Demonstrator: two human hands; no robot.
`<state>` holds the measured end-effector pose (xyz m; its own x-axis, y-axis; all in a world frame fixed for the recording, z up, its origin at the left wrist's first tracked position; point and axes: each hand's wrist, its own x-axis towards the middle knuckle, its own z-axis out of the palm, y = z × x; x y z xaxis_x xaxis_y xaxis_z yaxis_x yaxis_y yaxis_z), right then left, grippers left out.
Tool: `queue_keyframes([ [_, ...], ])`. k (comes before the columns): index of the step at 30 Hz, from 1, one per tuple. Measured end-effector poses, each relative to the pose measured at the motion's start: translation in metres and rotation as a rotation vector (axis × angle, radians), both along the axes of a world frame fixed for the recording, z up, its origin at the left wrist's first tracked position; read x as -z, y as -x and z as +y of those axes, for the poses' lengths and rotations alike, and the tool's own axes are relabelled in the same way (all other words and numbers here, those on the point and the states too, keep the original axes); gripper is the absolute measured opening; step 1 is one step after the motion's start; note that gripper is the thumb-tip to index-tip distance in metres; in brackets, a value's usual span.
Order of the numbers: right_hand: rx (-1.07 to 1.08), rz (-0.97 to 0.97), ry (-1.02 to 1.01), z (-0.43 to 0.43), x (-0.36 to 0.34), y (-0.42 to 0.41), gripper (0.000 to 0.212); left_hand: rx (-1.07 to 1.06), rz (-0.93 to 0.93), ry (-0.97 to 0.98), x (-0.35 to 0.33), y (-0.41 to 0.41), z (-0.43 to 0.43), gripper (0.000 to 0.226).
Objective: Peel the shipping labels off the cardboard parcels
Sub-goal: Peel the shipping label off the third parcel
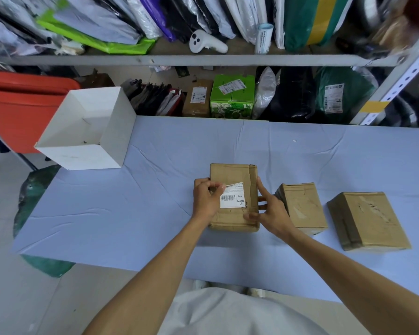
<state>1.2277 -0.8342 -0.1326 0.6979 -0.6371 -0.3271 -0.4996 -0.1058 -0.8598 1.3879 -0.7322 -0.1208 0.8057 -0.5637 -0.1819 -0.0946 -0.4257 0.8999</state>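
A brown cardboard parcel (pixel 232 174) lies on the blue-covered table (pixel 155 189) in front of me. A white shipping label (pixel 234 198) with a barcode sticks to its top, and the label's upper left corner is lifted. My left hand (pixel 205 198) pinches that lifted corner. My right hand (pixel 270 207) holds the parcel's right side, thumb on the near edge and fingers along the flank. Two more brown parcels, one close by (pixel 302 207) and one further right (pixel 368 220), show no label on top.
An open white box (pixel 111 131) stands at the table's far left corner. Behind the table, shelves hold bagged parcels, a green box (pixel 232 97) and a white controller (pixel 205 42). A red bin (pixel 20 105) stands at the left.
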Motion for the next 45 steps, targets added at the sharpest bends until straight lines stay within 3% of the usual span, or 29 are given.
queue_keyframes([
  [22, 0.042, -0.046, 0.013, 0.002, -0.003, -0.003, 0.110, -0.009, 0.013, -0.009, -0.007, 0.004, 0.002, 0.017],
  [45, 0.073, 0.103, 0.124, -0.002, -0.003, -0.016, 0.115, 0.004, 0.026, -0.035, 0.009, -0.005, -0.011, 0.022],
])
